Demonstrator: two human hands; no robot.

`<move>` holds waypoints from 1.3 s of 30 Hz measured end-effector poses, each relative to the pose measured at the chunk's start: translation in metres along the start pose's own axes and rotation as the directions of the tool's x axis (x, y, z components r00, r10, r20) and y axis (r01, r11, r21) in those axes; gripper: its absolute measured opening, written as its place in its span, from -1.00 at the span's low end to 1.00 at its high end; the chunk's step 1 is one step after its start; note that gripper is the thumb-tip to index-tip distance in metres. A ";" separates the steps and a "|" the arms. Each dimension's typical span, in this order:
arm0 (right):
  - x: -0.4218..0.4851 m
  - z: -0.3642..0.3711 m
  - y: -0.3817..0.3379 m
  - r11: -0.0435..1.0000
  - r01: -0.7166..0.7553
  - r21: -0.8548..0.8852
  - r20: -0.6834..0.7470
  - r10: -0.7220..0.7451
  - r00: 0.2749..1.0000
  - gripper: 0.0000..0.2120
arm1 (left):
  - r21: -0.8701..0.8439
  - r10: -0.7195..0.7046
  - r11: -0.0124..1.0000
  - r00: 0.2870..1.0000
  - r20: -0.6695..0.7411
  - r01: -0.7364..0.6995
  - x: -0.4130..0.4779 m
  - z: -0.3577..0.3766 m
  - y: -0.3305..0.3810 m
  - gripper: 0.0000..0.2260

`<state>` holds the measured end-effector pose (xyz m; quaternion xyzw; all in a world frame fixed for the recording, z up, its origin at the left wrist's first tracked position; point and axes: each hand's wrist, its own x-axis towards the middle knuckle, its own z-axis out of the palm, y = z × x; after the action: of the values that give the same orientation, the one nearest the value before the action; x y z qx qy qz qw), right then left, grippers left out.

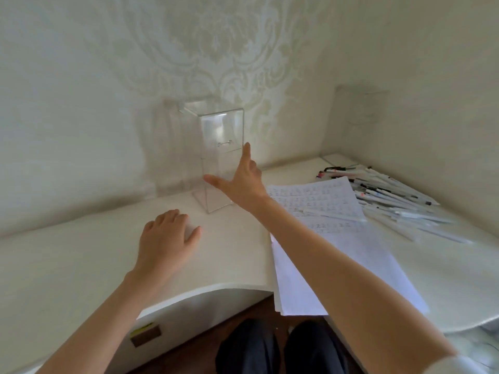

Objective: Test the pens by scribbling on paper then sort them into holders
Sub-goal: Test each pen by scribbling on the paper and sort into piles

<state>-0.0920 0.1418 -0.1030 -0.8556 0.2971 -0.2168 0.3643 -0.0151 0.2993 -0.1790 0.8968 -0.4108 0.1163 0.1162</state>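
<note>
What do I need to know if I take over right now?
Left hand: flat on the desk, holding nothing.
Right hand: open, fingers spread at the near holder; no grip yet.
A second holder stands in the far right corner.
Pens lie piled right of the paper, which is already scribbled on.
No pens show in either holder, so all the sorting is left.

Pens (391,197) blurred, paper (321,197) marks illegible

Pale damask wallpaper (216,49) on both corner walls, cream curved-edge desk (81,252), dark wood floor (189,354), soft even light.
</note>
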 end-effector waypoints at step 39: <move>-0.045 -0.118 0.156 0.801 -0.137 -0.583 -0.154 0.057 0.986 -0.50 | -0.450 0.565 0.766 0.815 0.131 -0.459 0.067 0.020 0.113 -0.08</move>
<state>-0.2484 0.0260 -0.1523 -0.8942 0.4160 -0.1494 0.0706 -0.0566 0.1743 -0.1652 0.7131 -0.6677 -0.0604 0.2048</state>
